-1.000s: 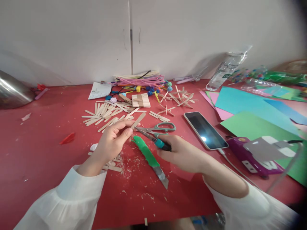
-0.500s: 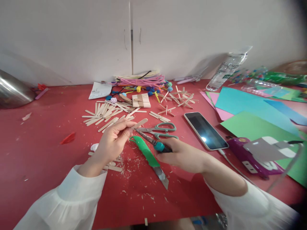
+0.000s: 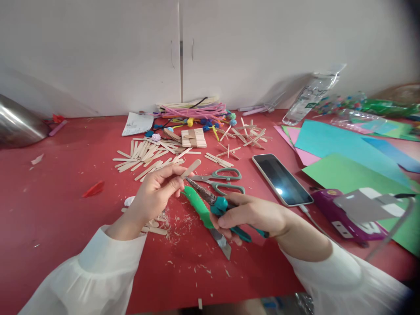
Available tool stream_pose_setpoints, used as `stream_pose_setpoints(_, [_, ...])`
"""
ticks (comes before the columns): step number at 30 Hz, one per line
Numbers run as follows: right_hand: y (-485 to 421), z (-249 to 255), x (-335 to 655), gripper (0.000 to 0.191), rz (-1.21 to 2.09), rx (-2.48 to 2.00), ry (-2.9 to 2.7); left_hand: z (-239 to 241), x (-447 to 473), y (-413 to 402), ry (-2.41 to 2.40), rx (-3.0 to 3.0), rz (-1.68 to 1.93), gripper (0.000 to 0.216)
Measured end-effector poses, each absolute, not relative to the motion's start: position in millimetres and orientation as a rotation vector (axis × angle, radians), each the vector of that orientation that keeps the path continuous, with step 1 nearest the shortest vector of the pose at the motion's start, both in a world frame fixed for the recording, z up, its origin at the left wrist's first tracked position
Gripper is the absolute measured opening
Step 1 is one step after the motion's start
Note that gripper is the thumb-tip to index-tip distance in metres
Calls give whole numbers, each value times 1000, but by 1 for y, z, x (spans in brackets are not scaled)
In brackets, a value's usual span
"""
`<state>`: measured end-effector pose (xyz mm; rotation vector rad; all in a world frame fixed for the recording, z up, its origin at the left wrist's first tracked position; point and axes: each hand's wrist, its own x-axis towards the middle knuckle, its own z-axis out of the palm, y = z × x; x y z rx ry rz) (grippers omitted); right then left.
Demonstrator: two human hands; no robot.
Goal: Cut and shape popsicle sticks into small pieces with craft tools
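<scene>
My left hand (image 3: 154, 194) pinches a wooden craft stick (image 3: 190, 168) that points up and to the right. My right hand (image 3: 252, 214) is closed round the teal handles of a pair of pliers (image 3: 210, 199), whose dark jaws reach toward the stick's lower end. Under the pliers a green utility knife (image 3: 201, 210) lies on the red table (image 3: 65, 210) with its blade toward me. Grey-handled scissors (image 3: 219, 177) lie just beyond the pliers. Wood shavings are scattered below my left hand.
A pile of loose craft sticks (image 3: 144, 155) and a small stack (image 3: 193, 137) lie further back, with pink pipe cleaners (image 3: 193, 110) by the wall. A phone (image 3: 281, 178), a purple glue gun (image 3: 341, 214) and coloured paper sheets (image 3: 348, 153) sit on the right. A metal bowl (image 3: 16, 127) is far left.
My right hand has slid toward me along the pliers and turned, so their teal handles now show below my fingers. The stick in my left hand has tilted slightly.
</scene>
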<state>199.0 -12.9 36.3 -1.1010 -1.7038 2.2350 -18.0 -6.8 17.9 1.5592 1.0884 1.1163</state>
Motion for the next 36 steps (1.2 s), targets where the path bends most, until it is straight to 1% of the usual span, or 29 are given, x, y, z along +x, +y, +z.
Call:
stream_pose_setpoints(2, [-13, 38, 198, 11, 2277, -1090, -1679, 17, -19, -7, 1073, 1525, 1115, 11])
stream_pose_setpoints(4, [-14, 38, 196, 10, 2201, -1168, -1733, 18, -18, -7, 1112, 1548, 1112, 12])
stream_pose_setpoints(6, [-17, 37, 193, 10, 1908, -1322, -1908, 21, -16, -9, 1186, 1614, 1105, 14])
stream_pose_setpoints(10, [-25, 33, 187, 11, 1044, -1618, -2268, 26, -12, -11, 1303, 1751, 1109, 16])
stream_pose_setpoints(12, [-28, 32, 185, 11, 782, -1720, -2355, 25, -11, -11, 1334, 1787, 1107, 17])
stream_pose_setpoints(14, [-30, 31, 183, 11, 611, -1775, -2406, 23, -12, -11, 1345, 1810, 1098, 18])
stream_pose_setpoints(18, [-31, 31, 180, 11, 395, -1848, -2473, 20, -13, -10, 1348, 1827, 1089, 18])
stream_pose_setpoints(21, [-32, 31, 179, 7, 281, -1892, -2506, 21, -13, -11, 1358, 1817, 1104, 18])
stream_pose_setpoints(23, [-33, 30, 178, 8, 212, -1909, -2522, 23, -12, -12, 1356, 1789, 1111, 18])
stream_pose_setpoints(31, [-34, 24, 179, 4, -196, -1803, -2453, 24, -13, -9, 1248, 1538, 1033, 15])
stream_pose_setpoints(33, [-33, 23, 180, 5, -222, -1779, -2442, 22, -14, -8, 1228, 1506, 1055, 15])
stream_pose_setpoints(36, [-33, 23, 181, 8, -135, -1769, -2447, 20, -15, -8, 1205, 1471, 1108, 16])
